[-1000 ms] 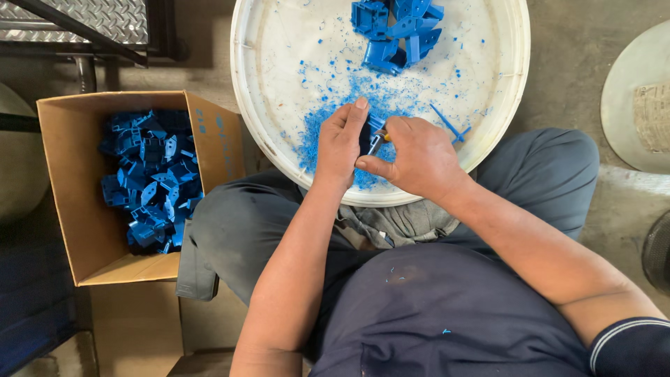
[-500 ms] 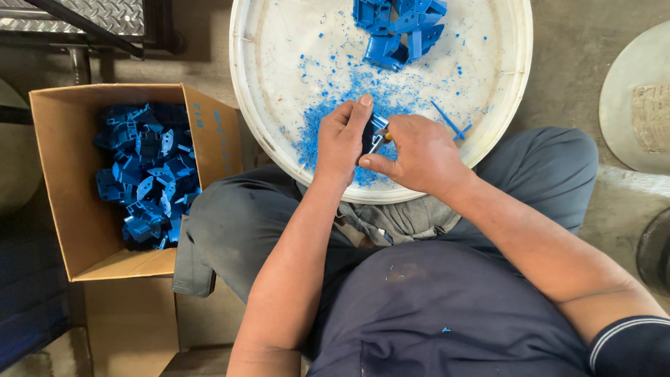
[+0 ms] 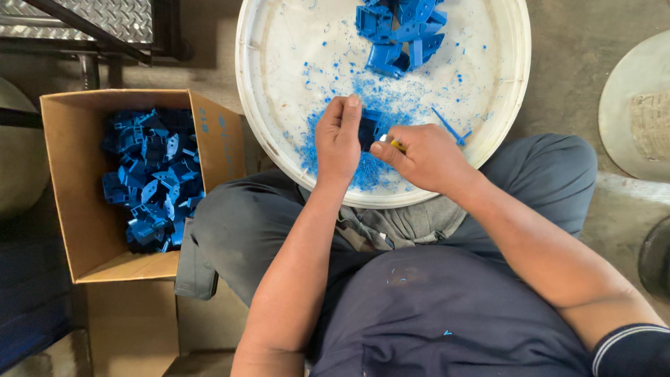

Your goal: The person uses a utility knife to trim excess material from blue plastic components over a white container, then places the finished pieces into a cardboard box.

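**Blue plastic part being trimmed over a white tub**

White plastic is forming the largest item in view, a round tub [image 3: 279,160] resting against the seated person's knees, and it is catching a spread of blue shavings [image 3: 370,105] across its floor. A small heap of blue moulded parts [image 3: 401,28] is lying at its far rim. To the person's left, a brown cardboard box [image 3: 70,209] is sitting on the floor just beside the tub, roughly half filled with more blue parts [image 3: 150,178] of the same kind.

The left hand [image 3: 338,143] is gripping one blue part [image 3: 368,129] closed between thumb and fingers, above the shavings. The right hand [image 3: 426,157] is pinching a small yellow-handled tool [image 3: 392,144] against that part's edge.

In my judgement, the work is going best with the part braced firmly, the strokes short and directed away from the holding fingers, and the hands kept over the tub.
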